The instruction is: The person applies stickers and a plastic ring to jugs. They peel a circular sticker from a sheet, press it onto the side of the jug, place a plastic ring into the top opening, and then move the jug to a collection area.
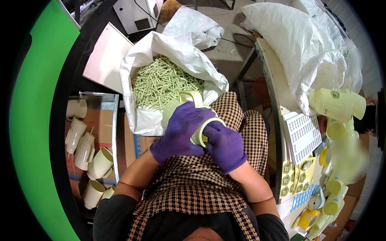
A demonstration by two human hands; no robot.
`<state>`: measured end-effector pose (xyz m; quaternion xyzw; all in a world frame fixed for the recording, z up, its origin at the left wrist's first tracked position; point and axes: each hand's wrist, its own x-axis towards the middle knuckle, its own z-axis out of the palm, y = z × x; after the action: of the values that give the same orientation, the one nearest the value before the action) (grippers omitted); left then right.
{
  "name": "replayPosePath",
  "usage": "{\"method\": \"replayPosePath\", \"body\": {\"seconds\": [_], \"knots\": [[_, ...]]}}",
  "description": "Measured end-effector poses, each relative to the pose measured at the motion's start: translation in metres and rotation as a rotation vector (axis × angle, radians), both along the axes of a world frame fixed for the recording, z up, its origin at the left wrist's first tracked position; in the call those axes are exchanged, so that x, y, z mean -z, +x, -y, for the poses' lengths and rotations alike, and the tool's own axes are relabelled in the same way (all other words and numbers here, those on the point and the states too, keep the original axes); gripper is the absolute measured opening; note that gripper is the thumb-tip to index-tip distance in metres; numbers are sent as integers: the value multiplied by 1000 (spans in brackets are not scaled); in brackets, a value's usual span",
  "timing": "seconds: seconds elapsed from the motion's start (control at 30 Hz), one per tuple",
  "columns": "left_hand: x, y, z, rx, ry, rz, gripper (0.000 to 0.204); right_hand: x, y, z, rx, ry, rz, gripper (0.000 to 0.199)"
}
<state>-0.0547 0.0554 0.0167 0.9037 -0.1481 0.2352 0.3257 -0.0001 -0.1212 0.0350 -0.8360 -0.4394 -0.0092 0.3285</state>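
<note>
A pale green plastic jug [171, 110] with a loop handle lies on its side above my lap, its round mouth turned to the right. My left hand [179, 130], in a purple glove, is wrapped round its body from above. My right hand [226, 145], gloved the same way, is closed at the mouth, with fingertips reaching inside the rim. Whatever those fingertips hold is hidden. Just beyond the jug stands an open white woven sack [138, 120], full of small pale green plastic sticks [163, 82].
At left, a metal-edged bin [116, 140] holds several cream jugs [100, 162]. On the right, a workbench carries a printed white sheet [301, 134], yellow sticker sheets [295, 178], several pale green jugs [331, 104] and a large white sack [289, 44]. A pale board [107, 60] leans beside the open sack.
</note>
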Motion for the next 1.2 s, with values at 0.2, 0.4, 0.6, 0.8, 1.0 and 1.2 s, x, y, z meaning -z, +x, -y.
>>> {"method": "replayPosePath", "body": {"seconds": [0.2, 0.4, 0.6, 0.8, 1.0, 1.2], "knots": [[-3, 11, 9, 106, 32, -49, 78, 13, 6, 19, -79, -61, -123, 18], [1, 9, 39, 58, 252, 31, 63, 48, -13, 51, -148, 290, -141, 33], [-4, -2, 58, 338, 636, 304, 45, 23, -68, 177, 198, 629, -172, 24], [32, -39, 78, 768, 756, 83, 39, 83, -158, 409, 1329, 146, 301, 36], [33, -20, 89, 856, 846, 167, 36, 118, -156, 451, 1444, 15, 77, 30], [53, -34, 82, 713, 607, -12, 32, 126, -152, 449, 1462, 205, 171, 22]]}}
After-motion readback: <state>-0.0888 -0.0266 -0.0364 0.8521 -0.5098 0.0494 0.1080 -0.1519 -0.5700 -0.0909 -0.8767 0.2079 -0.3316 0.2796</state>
